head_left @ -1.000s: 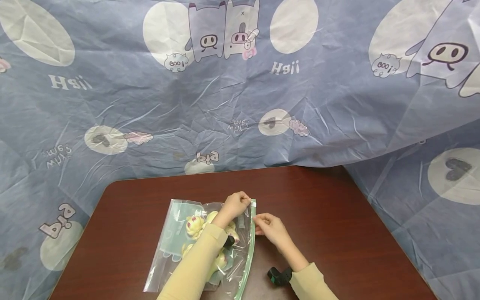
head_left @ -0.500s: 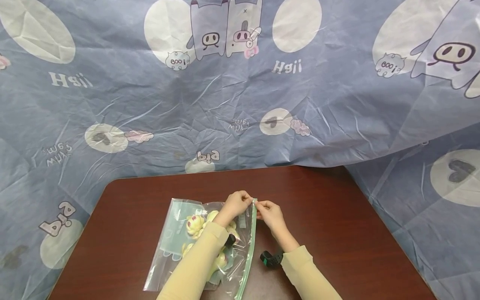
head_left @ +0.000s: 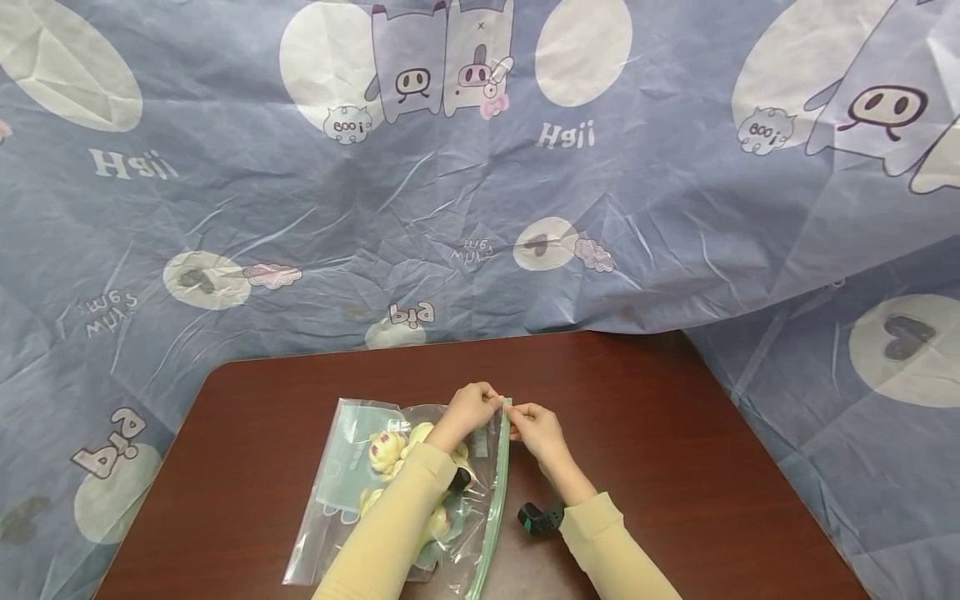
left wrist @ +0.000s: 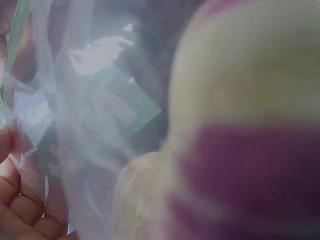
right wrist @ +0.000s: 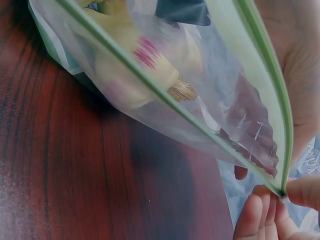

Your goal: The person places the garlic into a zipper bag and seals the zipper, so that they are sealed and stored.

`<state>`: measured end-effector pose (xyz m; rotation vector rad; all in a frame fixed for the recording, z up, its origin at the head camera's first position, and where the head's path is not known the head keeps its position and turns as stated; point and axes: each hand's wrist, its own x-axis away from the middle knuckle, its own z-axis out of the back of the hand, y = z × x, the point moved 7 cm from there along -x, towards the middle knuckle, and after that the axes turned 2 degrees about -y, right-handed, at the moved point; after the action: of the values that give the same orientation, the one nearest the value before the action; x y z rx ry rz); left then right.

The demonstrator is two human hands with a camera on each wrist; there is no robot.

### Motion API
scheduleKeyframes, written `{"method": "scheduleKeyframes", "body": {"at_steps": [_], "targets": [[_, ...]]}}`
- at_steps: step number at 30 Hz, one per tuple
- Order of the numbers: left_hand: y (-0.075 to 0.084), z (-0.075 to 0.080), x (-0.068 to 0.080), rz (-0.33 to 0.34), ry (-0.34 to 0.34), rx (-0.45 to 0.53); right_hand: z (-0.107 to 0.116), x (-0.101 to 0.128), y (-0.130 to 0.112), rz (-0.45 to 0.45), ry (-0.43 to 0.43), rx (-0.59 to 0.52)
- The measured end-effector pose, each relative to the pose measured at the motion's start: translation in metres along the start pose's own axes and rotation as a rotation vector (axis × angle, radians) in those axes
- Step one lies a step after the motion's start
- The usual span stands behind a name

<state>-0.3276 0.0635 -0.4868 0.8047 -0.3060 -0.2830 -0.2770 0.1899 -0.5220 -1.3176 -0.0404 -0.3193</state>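
A clear zip bag (head_left: pixel 352 467) with a green zip strip (head_left: pixel 495 483) lies on the dark wooden table (head_left: pixel 660 450). Yellow plush toys (head_left: pixel 386 450) with purple markings are inside it. My left hand (head_left: pixel 491 401) reaches over the bag and pinches its far corner at the end of the strip. My right hand (head_left: pixel 516 411) pinches the same corner from the right side. In the right wrist view the two green strip edges (right wrist: pixel 165 95) stand apart and meet at the corner between my right fingertips (right wrist: pixel 262 215). The left wrist view is a blur of plush toy (left wrist: pixel 240 125) and plastic.
A blue sheet printed with cartoon pigs (head_left: pixel 450 167) hangs behind the table and drapes down at the right (head_left: pixel 862 417). Bare table surface lies to the right of the bag and along the far edge (head_left: pixel 450 358).
My right hand has slid up along the zip strip to the bag's far corner, beside my left hand. The left hand and the bag have stayed in place.
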Motion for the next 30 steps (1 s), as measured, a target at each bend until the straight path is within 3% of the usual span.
{"method": "scheduleKeyframes", "body": {"at_steps": [8, 13, 20, 30], "targets": [[0.000, -0.002, -0.001, -0.009, 0.008, 0.025, 0.002, 0.013, 0.000, 0.020, -0.012, 0.080], [0.002, 0.000, -0.002, -0.013, 0.030, 0.055, 0.001, 0.032, 0.003, 0.051, -0.031, 0.097], [0.008, -0.001, -0.003, -0.021, 0.007, 0.089, -0.001, 0.064, 0.014, 0.058, -0.055, 0.092], [0.011, 0.006, -0.003, -0.011, 0.063, 0.064, -0.015, 0.105, 0.026, 0.038, -0.186, 0.038]]}}
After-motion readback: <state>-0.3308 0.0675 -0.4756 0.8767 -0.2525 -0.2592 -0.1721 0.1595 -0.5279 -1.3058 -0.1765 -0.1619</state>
